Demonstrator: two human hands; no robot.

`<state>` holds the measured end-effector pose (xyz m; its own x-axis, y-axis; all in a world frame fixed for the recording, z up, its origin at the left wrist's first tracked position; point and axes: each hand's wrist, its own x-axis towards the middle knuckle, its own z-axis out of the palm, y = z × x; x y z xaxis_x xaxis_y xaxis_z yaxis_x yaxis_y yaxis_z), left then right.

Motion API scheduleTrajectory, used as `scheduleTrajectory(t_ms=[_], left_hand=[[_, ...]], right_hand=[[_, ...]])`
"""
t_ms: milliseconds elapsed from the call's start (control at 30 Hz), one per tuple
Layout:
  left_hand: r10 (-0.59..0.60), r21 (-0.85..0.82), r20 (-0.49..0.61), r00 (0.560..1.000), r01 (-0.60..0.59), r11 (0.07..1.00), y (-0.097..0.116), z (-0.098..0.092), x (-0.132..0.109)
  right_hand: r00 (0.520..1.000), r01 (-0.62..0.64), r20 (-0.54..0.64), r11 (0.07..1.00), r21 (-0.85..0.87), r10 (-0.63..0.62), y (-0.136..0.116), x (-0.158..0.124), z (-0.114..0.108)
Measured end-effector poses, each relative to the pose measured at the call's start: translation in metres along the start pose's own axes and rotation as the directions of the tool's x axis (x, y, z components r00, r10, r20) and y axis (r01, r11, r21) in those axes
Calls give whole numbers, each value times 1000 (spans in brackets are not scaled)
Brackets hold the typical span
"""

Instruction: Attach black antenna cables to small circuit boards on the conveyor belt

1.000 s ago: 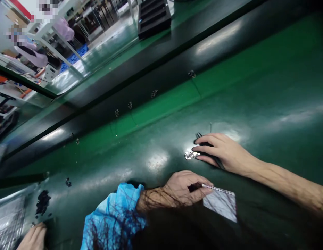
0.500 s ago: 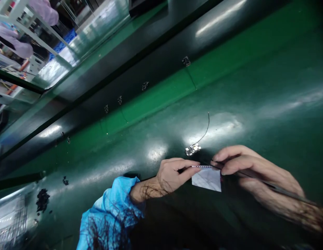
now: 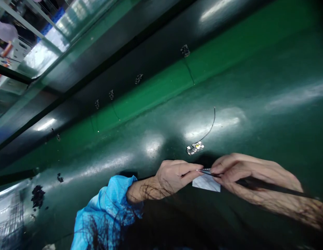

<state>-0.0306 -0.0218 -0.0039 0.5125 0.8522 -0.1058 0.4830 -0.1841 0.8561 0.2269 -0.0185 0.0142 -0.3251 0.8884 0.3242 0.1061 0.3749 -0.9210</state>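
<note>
My left hand (image 3: 172, 177) pinches the upper left edge of a small white sheet (image 3: 206, 184), which has a row of dark marks along its top. The sheet hangs below the fingertips. My right hand (image 3: 245, 173) grips dark tweezers (image 3: 278, 189), whose rear end runs back past the wrist. Their slim tips reach the sheet's top edge, close to my left fingertips. Just beyond both hands lies a small circuit board (image 3: 195, 148) on the green surface, with a thin black wire (image 3: 211, 127) curving away from it.
Several more small boards lie farther off, among them one with a wire (image 3: 185, 51) and another (image 3: 139, 78). A heap of small black parts (image 3: 38, 196) sits at the left, near a clear plastic tray (image 3: 9, 215). A person's pink sleeve (image 3: 5, 31) shows at the upper left.
My right hand has moved left and closed in on the sheet, bringing the tweezers' tips to its top edge. My left hand keeps its pinch. The view has shifted slightly.
</note>
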Motion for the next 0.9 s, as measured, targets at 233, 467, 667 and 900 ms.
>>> scheduleTrajectory(t_ms=[233,467,667,900], left_hand=[[69,-26,-29,997,-70,997,-2,-1,-2],[108,6,-14,994,-108,994,-6,-1,-4],[189,91,-28,981,-186,978,-17,9,-4],[159,182,-28,987,-151,972,-13,9,-5]], right_hand=[[1000,8,26,1000,7,-8,1,0,-2],[1000,-15,4,1000,6,15,-4,3,-1],[1000,-16,0,1000,-2,16,-5,4,-2],[999,-38,-31,999,25,39,-11,9,1]])
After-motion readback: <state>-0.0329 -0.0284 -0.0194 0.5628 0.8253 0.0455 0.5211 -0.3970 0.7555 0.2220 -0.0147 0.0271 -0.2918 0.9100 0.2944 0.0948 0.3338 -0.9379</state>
